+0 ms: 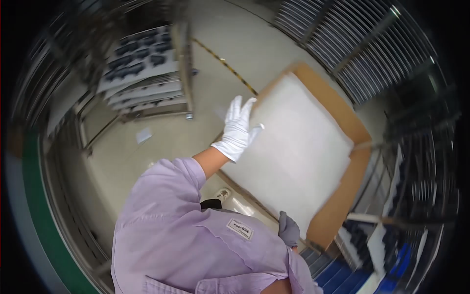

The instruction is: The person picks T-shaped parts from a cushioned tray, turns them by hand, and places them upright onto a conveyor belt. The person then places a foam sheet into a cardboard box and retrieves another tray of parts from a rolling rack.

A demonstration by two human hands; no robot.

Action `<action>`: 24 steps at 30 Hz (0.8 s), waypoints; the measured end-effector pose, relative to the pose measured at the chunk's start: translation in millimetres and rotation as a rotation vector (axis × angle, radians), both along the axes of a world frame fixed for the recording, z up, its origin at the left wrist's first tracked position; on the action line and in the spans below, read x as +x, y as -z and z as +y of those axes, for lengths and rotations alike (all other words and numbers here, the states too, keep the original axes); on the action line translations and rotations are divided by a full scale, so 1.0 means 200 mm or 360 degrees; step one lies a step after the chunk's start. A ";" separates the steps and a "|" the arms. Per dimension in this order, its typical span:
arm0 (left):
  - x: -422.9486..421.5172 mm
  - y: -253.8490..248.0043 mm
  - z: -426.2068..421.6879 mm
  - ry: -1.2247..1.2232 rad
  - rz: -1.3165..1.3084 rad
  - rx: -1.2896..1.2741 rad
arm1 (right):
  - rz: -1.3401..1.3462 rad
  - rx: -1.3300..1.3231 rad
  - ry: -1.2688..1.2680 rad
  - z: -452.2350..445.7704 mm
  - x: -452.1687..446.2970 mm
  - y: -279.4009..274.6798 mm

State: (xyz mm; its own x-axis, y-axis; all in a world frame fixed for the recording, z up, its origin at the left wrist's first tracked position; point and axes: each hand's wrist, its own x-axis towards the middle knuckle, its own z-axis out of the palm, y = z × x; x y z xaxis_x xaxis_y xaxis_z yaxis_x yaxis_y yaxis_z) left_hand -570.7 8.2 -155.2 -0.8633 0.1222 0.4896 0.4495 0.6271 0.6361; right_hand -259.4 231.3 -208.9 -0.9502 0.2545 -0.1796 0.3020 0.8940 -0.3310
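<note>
A large open cardboard box (360,132) stands before me, tilted in the view, with a white sheet (293,147) lying flat across its inside. My left hand (237,130), in a white glove, is at the box's left side. Its fingers are spread, and the thumb reaches over the edge of the sheet. At the near edge of the box is my right hand (289,230), in a grey glove. It appears closed on the cardboard edge, though some of its fingers are hidden.
A wheeled rack (188,98) at upper left carries stacked white trays (142,63) with dark parts. Slatted metal racks (352,44) stand at upper right, more shelving on the right. Yellow-black tape (225,63) crosses the floor, where a white scrap (144,135) lies.
</note>
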 end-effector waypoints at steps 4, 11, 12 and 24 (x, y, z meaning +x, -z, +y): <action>0.50 -0.13 -0.54 -0.0291 -0.0041 0.0138 | 0.0399 -0.0001 -0.0119 0.03 -0.02 0.07; 1.12 0.06 -1.52 -0.0927 -0.0190 -0.0028 | 0.0137 -0.0116 0.0268 -0.04 -0.09 -0.01; 1.17 0.07 -1.64 -0.1014 -0.0221 -0.0020 | 0.0438 -0.0130 0.0249 -0.09 -0.13 -0.02; 1.33 0.03 -2.91 -0.1196 -0.0113 0.0312 | 0.0785 -0.1665 -0.0555 -2.10 -1.25 -0.99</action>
State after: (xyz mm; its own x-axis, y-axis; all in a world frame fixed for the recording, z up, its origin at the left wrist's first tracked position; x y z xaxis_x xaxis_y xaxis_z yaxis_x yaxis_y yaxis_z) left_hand -305.4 -574.3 -161.3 -0.7101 -0.5912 0.3823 -0.0976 0.6204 0.7782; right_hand -509.4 -188.0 -10.7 -0.9634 -0.0811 0.2557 -0.2647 0.1328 -0.9551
